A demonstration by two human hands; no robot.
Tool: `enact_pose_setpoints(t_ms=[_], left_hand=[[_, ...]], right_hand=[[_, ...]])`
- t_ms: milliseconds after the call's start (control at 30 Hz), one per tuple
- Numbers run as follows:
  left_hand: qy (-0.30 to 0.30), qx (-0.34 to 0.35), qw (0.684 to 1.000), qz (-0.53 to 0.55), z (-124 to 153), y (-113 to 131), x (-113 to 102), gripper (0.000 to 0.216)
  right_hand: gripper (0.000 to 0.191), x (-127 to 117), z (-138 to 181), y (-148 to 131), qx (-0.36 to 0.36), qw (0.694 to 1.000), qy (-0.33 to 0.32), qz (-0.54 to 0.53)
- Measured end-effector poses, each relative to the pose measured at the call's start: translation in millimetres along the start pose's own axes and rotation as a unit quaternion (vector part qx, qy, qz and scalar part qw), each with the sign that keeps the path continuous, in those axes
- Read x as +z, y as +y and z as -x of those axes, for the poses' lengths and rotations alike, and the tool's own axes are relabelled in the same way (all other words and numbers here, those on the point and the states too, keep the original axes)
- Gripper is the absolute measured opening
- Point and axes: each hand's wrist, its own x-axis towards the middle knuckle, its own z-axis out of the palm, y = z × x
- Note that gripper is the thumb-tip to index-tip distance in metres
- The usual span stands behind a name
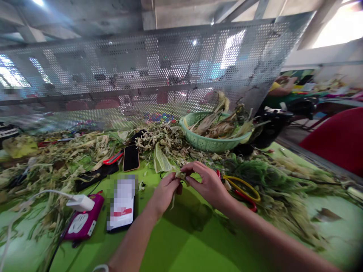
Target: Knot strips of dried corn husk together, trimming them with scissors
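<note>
Both my hands meet over the green table (181, 241), pinching one small dry piece of corn husk (180, 175) between them. My left hand (166, 192) grips it from the left with closed fingers. My right hand (206, 183) curls over it from the right, fingertips pressed on the husk. Loose pale husk strips (161, 145) lie heaped just beyond my hands. Scissors with red and yellow handles (244, 192) rest on the table right of my right hand.
A green plastic basket (208, 142) full of husks stands at the back. Two phones (131, 158) (122, 204) and a magenta power strip with a white plug (82, 221) lie at left. A perforated metal screen (141, 75) walls off the far edge. Another person's arm (280, 88) shows far right.
</note>
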Motion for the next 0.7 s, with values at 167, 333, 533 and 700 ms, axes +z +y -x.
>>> enact_pose_setpoints(t_ms=[167, 333, 533, 700], left_hand=[[0.008, -0.004, 1.000, 0.027, -2.5, -3.7, 0.4, 0.017], [0.005, -0.010, 0.999, 0.039, -3.5, -4.1, 1.5, 0.014], [-0.010, -0.009, 0.999, 0.040, -3.7, -5.4, 0.8, 0.013], [-0.034, -0.002, 0.999, 0.003, -2.4, -3.7, 0.3, 0.011]], right_hand=[[0.027, 0.1, 0.1, -0.5, 0.002, 1.000, -0.002, 0.003], [0.023, -0.8, 0.2, -1.4, 0.001, 1.000, 0.000, 0.004], [0.019, 0.1, 0.2, -1.9, 0.007, 1.000, 0.006, -0.001], [0.017, -0.1, 1.0, -2.1, 0.039, 0.999, 0.007, -0.022]])
